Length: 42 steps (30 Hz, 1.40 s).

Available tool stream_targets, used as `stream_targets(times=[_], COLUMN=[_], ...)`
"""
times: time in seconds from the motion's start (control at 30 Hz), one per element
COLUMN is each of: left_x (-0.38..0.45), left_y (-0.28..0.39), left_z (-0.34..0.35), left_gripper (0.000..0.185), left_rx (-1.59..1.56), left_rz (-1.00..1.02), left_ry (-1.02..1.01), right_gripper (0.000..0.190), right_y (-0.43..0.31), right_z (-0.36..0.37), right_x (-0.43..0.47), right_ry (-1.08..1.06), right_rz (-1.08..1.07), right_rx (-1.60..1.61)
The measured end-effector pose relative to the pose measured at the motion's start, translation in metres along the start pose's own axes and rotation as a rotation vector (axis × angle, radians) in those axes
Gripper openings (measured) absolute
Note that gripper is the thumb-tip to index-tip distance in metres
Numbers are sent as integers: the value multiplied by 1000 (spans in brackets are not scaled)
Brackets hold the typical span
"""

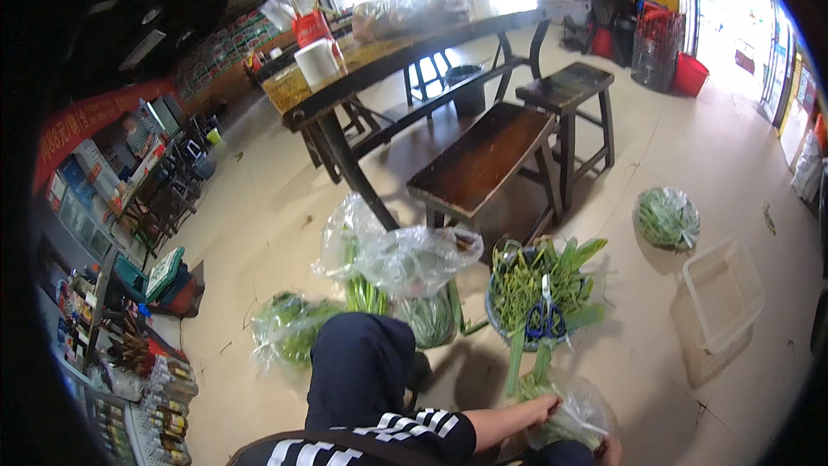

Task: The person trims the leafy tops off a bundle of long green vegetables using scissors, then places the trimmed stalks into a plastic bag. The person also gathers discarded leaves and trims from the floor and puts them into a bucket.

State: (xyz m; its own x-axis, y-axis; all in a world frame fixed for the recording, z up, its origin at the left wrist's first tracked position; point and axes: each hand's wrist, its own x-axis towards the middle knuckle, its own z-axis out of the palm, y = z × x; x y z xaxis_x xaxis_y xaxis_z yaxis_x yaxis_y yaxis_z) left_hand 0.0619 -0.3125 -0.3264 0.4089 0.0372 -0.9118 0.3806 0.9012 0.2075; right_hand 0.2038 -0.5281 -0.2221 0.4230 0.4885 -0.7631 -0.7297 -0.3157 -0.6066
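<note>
At the bottom right, a clear plastic bag (585,401) holds pale green vegetables. My left hand (548,405) grips its near left side, fingers curled in. Low at the frame's edge, my right hand (608,450) pinches the bag's other side, close to a white strip (592,428); part of this hand is cut off. Just beyond stands a blue basket (497,320) heaped with green vegetable trimmings (533,278). Scissors (545,314) with blue handles lie on top of the heap. Long green stalks (515,362) hang over the basket's front rim towards the bag.
Bagged greens (294,330), stalks in plastic (365,294) and another vegetable bag (427,320) surround my knee (359,362). To the right are a clear plastic bin (724,298) and a tied bag (666,219). A wooden bench (482,158) and table (401,55) stand ahead. A person (139,136) is far left.
</note>
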Motion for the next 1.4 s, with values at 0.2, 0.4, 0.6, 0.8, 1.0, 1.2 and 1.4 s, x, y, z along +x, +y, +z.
stream_targets(times=[0.2,0.4,0.6,0.8,1.0,1.2,1.4], left_x=[-48,-151,-144,-143,-112,-186,-204], left_y=[13,44,40,49,25,32,79], left_z=[87,98,101,49,56,118,151], left_gripper=[21,32,45,44,34,46,43], left_rx=[-319,328,788,2444,2212,1383,1563], left_rz=[41,85,324,906,706,624,791], left_ry=[-102,-440,-415,-377,-147,-412,-489], right_gripper=[24,27,24,24,42,32,22], right_y=[37,-24,-14,2,67,59,20], right_z=[-69,49,47,-8,13,75,53], right_x=[22,-57,-27,-30,19,15,-47], right_ry=[-191,-44,-42,22,182,459,639], right_rz=[-146,-434,-809,62,-424,-631,-578], right_rx=[870,43,-700,859,341,-579,-968])
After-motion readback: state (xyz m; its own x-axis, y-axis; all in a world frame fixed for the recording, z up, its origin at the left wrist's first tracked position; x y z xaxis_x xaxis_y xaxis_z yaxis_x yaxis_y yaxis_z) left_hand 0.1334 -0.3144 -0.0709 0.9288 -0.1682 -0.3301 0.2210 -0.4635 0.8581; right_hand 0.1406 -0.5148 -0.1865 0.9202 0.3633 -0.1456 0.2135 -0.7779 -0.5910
